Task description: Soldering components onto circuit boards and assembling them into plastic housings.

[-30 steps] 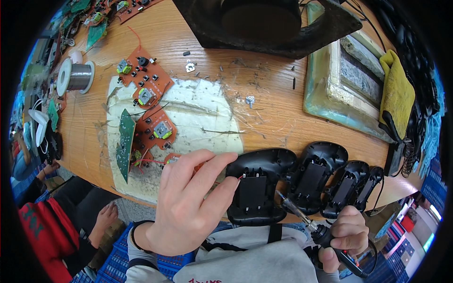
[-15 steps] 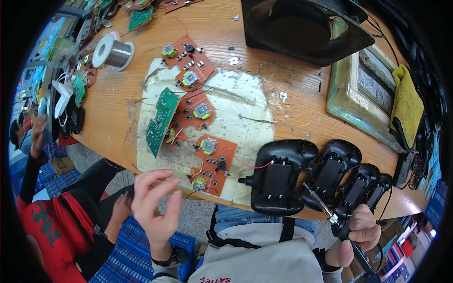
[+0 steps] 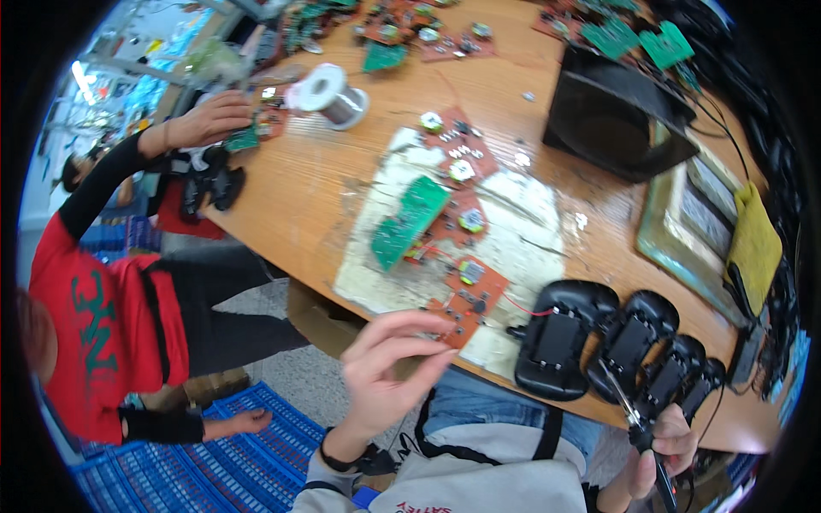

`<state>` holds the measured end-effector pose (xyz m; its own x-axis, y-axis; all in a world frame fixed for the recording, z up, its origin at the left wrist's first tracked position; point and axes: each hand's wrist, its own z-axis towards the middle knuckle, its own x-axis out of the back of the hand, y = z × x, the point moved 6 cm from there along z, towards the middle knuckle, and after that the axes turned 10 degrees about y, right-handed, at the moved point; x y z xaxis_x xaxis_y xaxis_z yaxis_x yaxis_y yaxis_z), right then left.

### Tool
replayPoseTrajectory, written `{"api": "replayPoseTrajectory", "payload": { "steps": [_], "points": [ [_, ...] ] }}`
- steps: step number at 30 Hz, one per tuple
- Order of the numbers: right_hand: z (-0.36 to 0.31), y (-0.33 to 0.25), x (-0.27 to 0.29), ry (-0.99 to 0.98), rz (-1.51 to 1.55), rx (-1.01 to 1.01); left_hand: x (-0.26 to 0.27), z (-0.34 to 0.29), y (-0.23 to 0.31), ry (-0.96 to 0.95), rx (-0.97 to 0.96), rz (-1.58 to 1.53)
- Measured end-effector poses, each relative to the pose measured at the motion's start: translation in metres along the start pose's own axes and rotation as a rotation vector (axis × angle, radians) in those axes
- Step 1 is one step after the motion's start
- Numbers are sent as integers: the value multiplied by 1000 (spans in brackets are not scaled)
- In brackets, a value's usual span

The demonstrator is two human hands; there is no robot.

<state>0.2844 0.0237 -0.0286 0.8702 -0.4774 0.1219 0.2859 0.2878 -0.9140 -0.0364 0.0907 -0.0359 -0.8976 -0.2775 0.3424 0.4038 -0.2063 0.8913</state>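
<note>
My left hand (image 3: 389,372) hovers open just off the table's near edge, fingers apart, holding nothing; its fingertips are close to a small orange circuit board (image 3: 466,299). My right hand (image 3: 663,449) sits low at the right, shut on a thin pointed tool (image 3: 629,406) whose tip reaches the row of black controller shells (image 3: 637,346). The nearest shell (image 3: 560,338) lies open side up, joined by a red wire to the orange board.
A green circuit board (image 3: 409,221) and more orange boards lie on a worn white mat (image 3: 522,248). A solder spool (image 3: 329,94) stands behind. A black tray (image 3: 616,120) and a framed pad with yellow cloth (image 3: 753,248) are right. A red-shirted person (image 3: 111,316) works at left.
My left hand let go of the nearest black shell, dropped below the table edge, and has risen toward the orange boards. The view has swung left. My right hand keeps the tool.
</note>
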Motion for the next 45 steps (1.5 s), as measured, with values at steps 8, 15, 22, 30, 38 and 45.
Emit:
{"api": "replayPoseTrajectory", "payload": {
  "steps": [8,15,22,30,38,45],
  "points": [
    [19,-22,-30,-129,212,184,-29,5,3,-89,96,-103],
    [17,-18,-24,7,268,128,-40,-11,1,-137,96,-90],
    [18,-28,-29,-24,232,141,-47,-8,5,-202,50,-54],
    [8,-7,-15,-17,144,-58,-44,5,24,-331,113,-5],
    [4,3,-15,-110,143,-40,-85,-8,26,-480,-37,78],
    [5,4,-26,-235,149,42,-95,-9,30,-551,-293,223]
  ]
}}
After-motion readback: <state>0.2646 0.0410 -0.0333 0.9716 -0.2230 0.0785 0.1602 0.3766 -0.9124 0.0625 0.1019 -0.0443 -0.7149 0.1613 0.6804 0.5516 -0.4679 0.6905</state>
